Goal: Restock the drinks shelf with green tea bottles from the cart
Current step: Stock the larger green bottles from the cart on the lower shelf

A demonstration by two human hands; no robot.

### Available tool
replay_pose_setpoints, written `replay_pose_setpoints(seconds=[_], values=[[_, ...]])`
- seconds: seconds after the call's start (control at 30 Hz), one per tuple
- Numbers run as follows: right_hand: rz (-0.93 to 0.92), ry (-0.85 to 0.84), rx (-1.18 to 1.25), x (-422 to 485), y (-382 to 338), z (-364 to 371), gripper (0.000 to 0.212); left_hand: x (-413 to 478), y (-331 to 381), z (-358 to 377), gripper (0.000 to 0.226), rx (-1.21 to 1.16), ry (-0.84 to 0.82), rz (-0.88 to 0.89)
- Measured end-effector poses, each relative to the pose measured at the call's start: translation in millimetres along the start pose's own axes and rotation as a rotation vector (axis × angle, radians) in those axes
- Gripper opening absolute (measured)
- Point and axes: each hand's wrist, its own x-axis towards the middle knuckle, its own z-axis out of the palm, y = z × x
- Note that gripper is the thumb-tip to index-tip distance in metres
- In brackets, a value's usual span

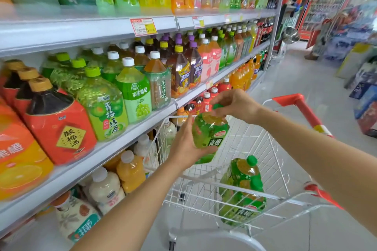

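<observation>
While the green tea bottle (210, 128) hangs in the air above the front corner of the cart (271, 149), both hands hold it. The right hand (234, 106) comes down from above and its fingertips close in a pinch round the green cap (217, 106), so the bottle's neck sits directly under that hand. The left hand (183, 146) cups the bottle from the shelf side: the thumb lies up along the label and the fingers curl beneath the lower body, taking the weight from below. The bottle is tilted, its cap leaning away from the person and its base pointing back toward the left palm. It touches neither the cart's wire nor the shelving.

Lower down, inside the wire basket, other green bottles (242, 187) of the same label lie on their sides, well below the held one. The cart's red handle (302, 106) shows behind the right wrist.

To the left runs the drinks shelf (130, 128), whose middle tier carries large bottles in rows; a green plum tea bottle (102, 106) with a lime cap stands at its front edge, beside a red-labelled bottle (59, 128).
</observation>
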Motion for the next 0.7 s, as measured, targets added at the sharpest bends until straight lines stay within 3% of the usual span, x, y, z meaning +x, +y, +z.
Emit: replay_pose_setpoints(seconds=[0.03,0.13,0.23,0.3,0.37,0.47,0.57,0.7], values=[[-0.014,-0.026,0.048,-1,-7,2,0.023,6,0,1,0.120,-0.025,0.032,-0.030],[-0.019,-0.109,0.238,-3,-11,3,0.024,12,-2,0,0.093,-0.002,0.167,-0.047],[0.111,-0.115,0.331,-7,16,-12,0.022,9,-10,-4,0.089,-0.061,0.220,-0.073],[0.289,-0.175,0.082,-15,40,-25,0.026,8,-15,-6,0.097,-0.110,0.221,-0.097],[0.481,-0.389,-0.198,-27,66,-26,0.038,9,-17,-10,0.107,-0.101,0.207,-0.100],[0.671,-0.556,-0.390,-42,93,-12,0.050,10,-19,-15,0.105,-0.116,0.183,-0.108],[0.659,-0.501,-0.443,-47,107,-5,0.044,11,-20,-16,0.097,-0.140,0.171,-0.107],[0.505,-0.442,-0.732,-48,107,-2,0.042,11,-20,-15,0.087,-0.116,0.156,-0.097]])
